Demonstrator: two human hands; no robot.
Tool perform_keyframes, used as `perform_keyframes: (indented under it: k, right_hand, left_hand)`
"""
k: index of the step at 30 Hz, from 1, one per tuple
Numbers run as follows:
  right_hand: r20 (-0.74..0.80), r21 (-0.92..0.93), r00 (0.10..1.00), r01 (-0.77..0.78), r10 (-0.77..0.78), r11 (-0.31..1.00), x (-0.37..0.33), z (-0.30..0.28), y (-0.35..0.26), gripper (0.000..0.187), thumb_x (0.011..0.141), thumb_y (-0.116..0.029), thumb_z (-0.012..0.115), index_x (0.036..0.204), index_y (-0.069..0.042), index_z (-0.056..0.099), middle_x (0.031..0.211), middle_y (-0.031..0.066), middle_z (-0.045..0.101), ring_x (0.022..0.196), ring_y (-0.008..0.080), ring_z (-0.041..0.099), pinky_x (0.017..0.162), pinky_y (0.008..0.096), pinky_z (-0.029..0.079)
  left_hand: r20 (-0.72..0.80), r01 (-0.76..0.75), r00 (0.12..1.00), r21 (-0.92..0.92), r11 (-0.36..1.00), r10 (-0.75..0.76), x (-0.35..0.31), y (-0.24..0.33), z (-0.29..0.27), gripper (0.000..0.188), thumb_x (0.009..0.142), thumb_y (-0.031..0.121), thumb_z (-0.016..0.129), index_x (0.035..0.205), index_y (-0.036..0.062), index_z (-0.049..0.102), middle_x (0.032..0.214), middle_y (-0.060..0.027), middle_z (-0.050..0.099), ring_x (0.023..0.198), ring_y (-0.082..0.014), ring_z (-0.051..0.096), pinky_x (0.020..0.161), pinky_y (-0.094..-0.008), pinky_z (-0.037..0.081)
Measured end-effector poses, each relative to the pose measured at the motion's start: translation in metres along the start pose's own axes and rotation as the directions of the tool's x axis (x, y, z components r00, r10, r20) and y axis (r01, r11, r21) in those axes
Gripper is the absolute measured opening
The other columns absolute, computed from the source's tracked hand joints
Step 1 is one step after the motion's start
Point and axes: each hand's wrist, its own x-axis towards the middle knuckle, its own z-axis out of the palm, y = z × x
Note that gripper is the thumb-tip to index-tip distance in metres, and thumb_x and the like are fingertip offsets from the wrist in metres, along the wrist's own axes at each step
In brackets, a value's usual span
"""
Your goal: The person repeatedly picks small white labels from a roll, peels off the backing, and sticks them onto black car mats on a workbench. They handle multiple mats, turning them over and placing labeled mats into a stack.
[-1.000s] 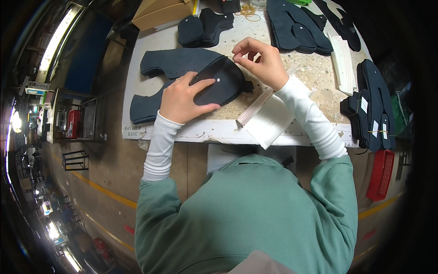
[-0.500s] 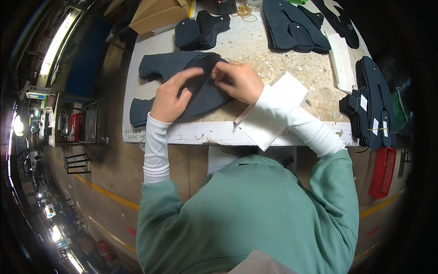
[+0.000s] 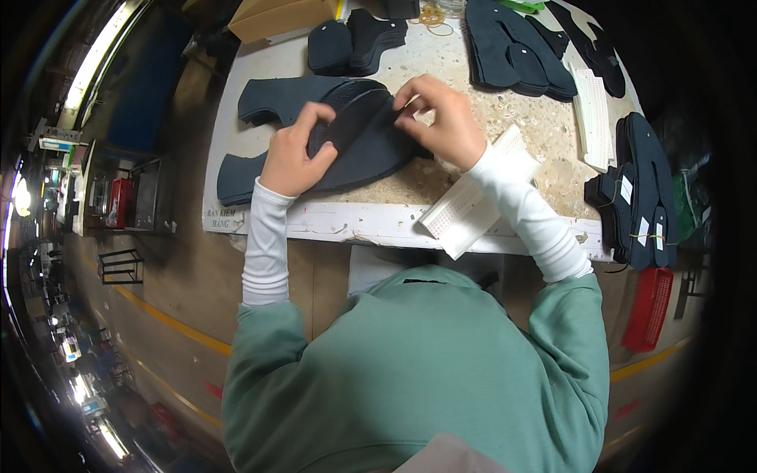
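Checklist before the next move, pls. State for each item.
1. Left hand open at the near stack: ok, thumb and index apart.
2. Right hand at the near stack's right side: ok.
3. Layers pinched by the right hand, if any: cannot tell.
4. Paper wholly on the table: not ok, a corner hangs past the front edge.
5. Rubber bands away from both hands: ok, at the far side.

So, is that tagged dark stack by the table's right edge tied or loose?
Tied: a thin yellowish band runs across the stack near its lower end.
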Motion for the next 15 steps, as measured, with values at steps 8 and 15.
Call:
perform_keyframes:
  k: [8,15]
  right_hand:
    - [0.118,-0.149,0.985,0.143,-0.126,0.978,-0.002,0.033,-0.004,0.029,0.071,0.01,0.061,0.095,-0.006,0.054,0.096,0.0135,0.053,0.081,0.0343,0.063,0.071,0.0411,0.054]
    - [0.024,-0.156,0.995,0.102,-0.099,0.983,0.003,0.019,-0.003,0.025,0.07,0.009,0.065,0.091,-0.004,0.058,0.092,0.0096,0.056,0.078,0.0256,0.066,0.069,0.0351,0.053]
  left_hand:
    - [0.073,-0.083,0.995,0.259,0.962,0.066,-0.006,0.003,0.011,0.021,0.077,0.027,0.07,0.097,0.0214,0.067,0.09,-0.015,0.065,0.071,-0.0317,0.066,0.062,-0.039,0.055]
    - [0.135,-0.12,0.988,0.403,0.907,0.071,-0.013,0.013,0.014,0.043,0.066,0.043,0.081,0.098,0.0178,0.065,0.086,-0.014,0.066,0.073,-0.0341,0.066,0.064,-0.0403,0.054]
